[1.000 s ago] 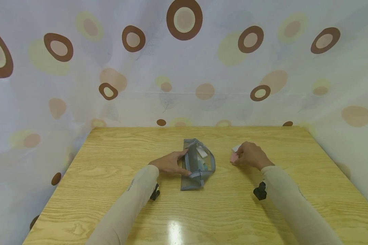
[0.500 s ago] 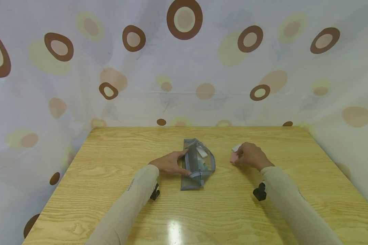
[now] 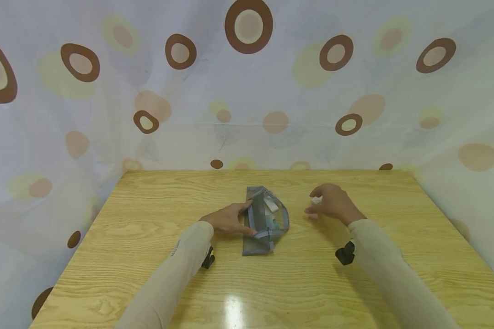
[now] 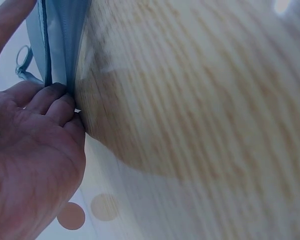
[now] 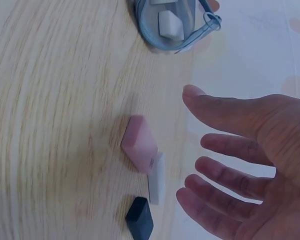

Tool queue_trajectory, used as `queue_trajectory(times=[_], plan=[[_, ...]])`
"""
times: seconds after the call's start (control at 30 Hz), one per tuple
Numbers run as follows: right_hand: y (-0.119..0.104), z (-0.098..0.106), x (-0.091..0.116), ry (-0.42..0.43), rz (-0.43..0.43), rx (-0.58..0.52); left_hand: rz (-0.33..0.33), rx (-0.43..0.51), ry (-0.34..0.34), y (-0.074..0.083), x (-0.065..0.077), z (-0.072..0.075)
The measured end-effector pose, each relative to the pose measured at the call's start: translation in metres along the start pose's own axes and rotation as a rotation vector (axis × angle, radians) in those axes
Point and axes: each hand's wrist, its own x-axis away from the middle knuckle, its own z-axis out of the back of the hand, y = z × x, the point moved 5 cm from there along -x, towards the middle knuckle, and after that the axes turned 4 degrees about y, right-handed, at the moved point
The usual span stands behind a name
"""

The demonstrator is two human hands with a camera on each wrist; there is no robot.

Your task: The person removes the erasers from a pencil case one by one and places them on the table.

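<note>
A grey-blue zip pouch [image 3: 258,244] lies unzipped on the table, white and bluish blocks visible inside its mouth. My left hand [image 3: 227,219] grips the pouch from the left, thumb and fingers at two ends of its opening. In the left wrist view, fingers [image 4: 57,105] curl against the zip edge. My right hand [image 3: 333,201] hovers with fingers apart, holding nothing. Below it, in the right wrist view, lie a pink eraser-like block [image 5: 140,145], a white block [image 5: 157,180] touching or overlapped by it, and a black block [image 5: 139,218].
The wooden table [image 3: 160,192] runs back to a patterned curtain [image 3: 247,91] with brown rings, which also hangs on both sides. Inside the pouch, a white block [image 5: 170,25] shows near its rim. A pull ring [image 5: 212,20] hangs at the zip's end.
My right hand has let go of the pink block, spread its fingers and risen slightly. The left hand and pouch stay where they were.
</note>
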Motion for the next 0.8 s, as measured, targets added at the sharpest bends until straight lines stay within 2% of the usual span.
queue_trajectory(times=[0.2,0.6,0.8], plan=[[-0.016,-0.003,-0.004,0.028,0.045,-0.01,0.002,0.021,-0.001,-0.001,-0.001,-0.001],[-0.039,-0.028,-0.014,0.018,0.003,-0.067,0.01,0.003,-0.002,-0.002,-0.001,-0.001],[-0.049,-0.042,-0.019,0.047,-0.015,-0.076,0.019,0.011,-0.002,-0.002,-0.001,-0.001]])
